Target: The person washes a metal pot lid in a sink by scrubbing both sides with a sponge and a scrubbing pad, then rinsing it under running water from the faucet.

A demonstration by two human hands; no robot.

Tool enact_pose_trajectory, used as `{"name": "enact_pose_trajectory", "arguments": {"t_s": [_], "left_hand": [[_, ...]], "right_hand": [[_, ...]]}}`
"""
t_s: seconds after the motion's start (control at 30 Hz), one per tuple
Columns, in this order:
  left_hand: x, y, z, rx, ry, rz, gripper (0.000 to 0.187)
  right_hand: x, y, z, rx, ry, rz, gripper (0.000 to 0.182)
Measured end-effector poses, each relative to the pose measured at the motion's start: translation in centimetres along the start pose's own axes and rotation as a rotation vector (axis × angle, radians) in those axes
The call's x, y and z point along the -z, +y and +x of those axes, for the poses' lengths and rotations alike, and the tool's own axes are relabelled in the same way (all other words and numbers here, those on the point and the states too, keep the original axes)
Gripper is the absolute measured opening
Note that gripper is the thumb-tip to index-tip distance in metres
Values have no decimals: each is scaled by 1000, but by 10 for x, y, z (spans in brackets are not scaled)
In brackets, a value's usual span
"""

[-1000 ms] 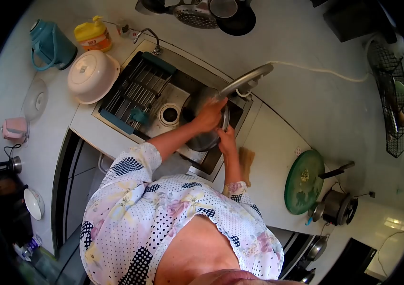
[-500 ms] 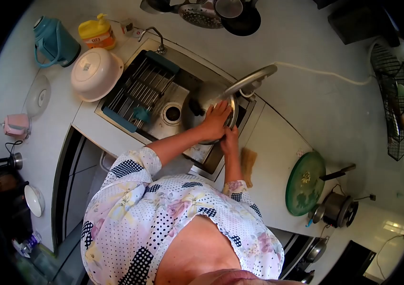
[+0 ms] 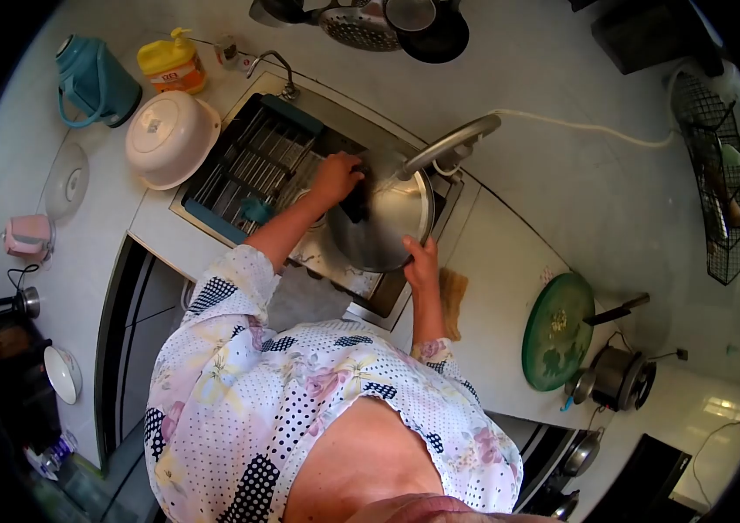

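A large steel pan stands tilted in the sink under the curved faucet, its inside facing me. My left hand is at the pan's upper left rim and presses a dark scrubbing pad against it. My right hand grips the pan's lower right rim, near the sink's front edge. Both sleeves are floral with dotted patches.
A dish rack fills the sink's left half. Left of it are a white basin, a teal kettle and a yellow bottle. A brown cloth, a green cutting board and a pot lie to the right.
My left hand has moved from the pan's right side across to its upper left rim with the pad. The pan now shows its inside. My right hand stays on the rim.
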State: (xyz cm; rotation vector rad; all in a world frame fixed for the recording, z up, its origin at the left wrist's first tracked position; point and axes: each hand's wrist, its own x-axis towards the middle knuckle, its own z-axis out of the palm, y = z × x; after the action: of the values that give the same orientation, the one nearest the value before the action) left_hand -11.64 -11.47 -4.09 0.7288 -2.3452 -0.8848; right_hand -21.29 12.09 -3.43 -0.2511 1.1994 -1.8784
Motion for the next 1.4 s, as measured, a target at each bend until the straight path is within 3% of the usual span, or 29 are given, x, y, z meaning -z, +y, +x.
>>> {"name": "enact_pose_trajectory", "arguments": {"t_s": [0.07,0.13,0.2,0.3,0.4,0.43,0.53,0.63,0.73,0.9,1.03,1.17,1.27,1.4], "left_hand": [[11,48,-11,-63,-101,-21,35],[0,81,-32,-269,-167,-150,33],[-9,87,-33,-321,-71,-221,30],[3,71,-6,-24,-56,-134,28],[-10,61,-4,-129,-119,82,27],[-21,58,-17,-327,-74,109,34],[-27,62,-57,-490,-71,-134,37],[-13,75,-96,-322,-254,-186,39],[-22,70,-124,-300,-314,-187,39],[-9,84,-76,-264,41,-232,39],[-1,110,-31,-219,59,-208,37],[-13,112,-55,-300,-139,-146,39],[-15,98,-91,-299,-213,-198,39],[-26,56,-109,-84,52,-160,39]], "right_hand": [[-4,-2,10,-6,-28,11,30],[-4,1,18,-13,-63,24,30],[-4,4,24,-22,-119,36,33],[-8,14,19,-76,-73,8,27],[-5,19,15,-117,-68,14,26],[-4,20,16,-127,-70,33,27],[-1,24,13,-75,-32,101,30],[-1,14,14,-23,-37,202,34],[1,4,22,42,-78,218,38],[2,-2,33,61,-158,243,37],[-14,15,27,10,-104,308,34],[-13,14,24,-14,-164,620,36],[-14,14,23,79,-13,313,37],[-12,1,16,58,65,203,37]]}}
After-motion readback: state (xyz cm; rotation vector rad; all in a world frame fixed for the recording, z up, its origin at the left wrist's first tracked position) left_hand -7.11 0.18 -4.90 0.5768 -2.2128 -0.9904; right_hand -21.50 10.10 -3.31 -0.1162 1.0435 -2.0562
